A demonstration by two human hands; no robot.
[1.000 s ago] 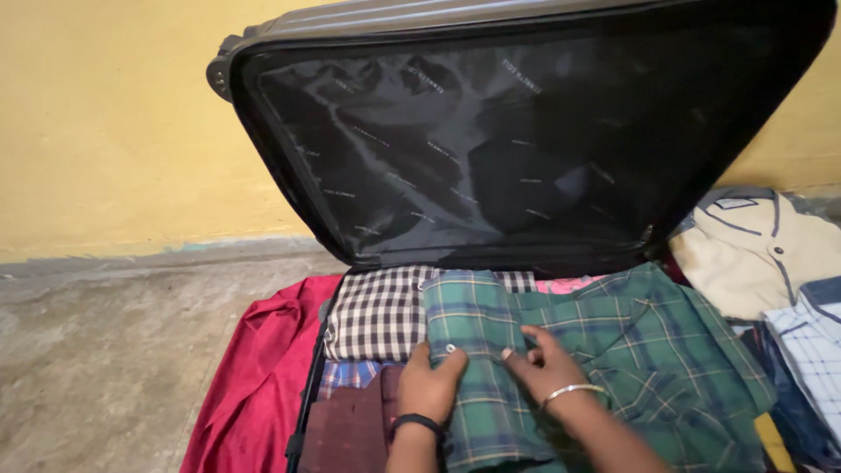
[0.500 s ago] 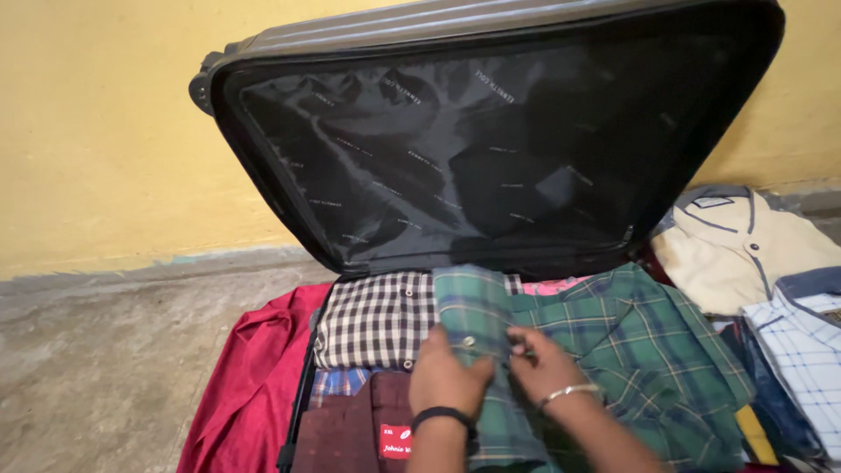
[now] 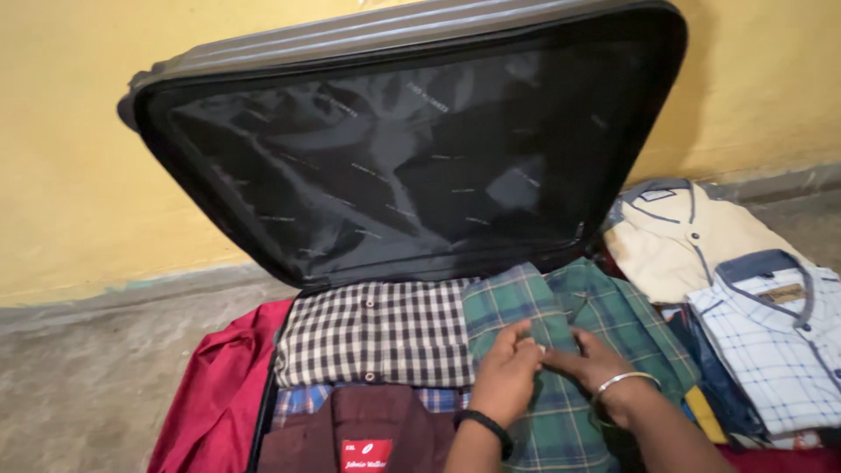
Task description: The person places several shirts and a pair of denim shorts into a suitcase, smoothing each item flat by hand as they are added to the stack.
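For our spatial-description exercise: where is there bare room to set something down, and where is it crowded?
Free: concrete floor left of the red cloth, below the wall. Crowded: suitcase full of shirts under both hands; stacked shirts to its right.

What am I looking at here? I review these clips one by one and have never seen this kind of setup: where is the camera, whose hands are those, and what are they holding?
There is no machine. The one picture comes from a camera worn on a person's head, looking down at their own two bare hands.

The open suitcase lies on the floor, its lid leaning against a yellow wall. Inside are folded clothes: a brown checked shirt, a maroon shirt nearer the person, and a green plaid shirt.

The left hand, with a black wristband, and the right hand, with a silver bangle, both pinch the green plaid shirt at its front strip.

A red cloth lies beside the suitcase. On the other side sit a cream shirt and a white checked shirt.
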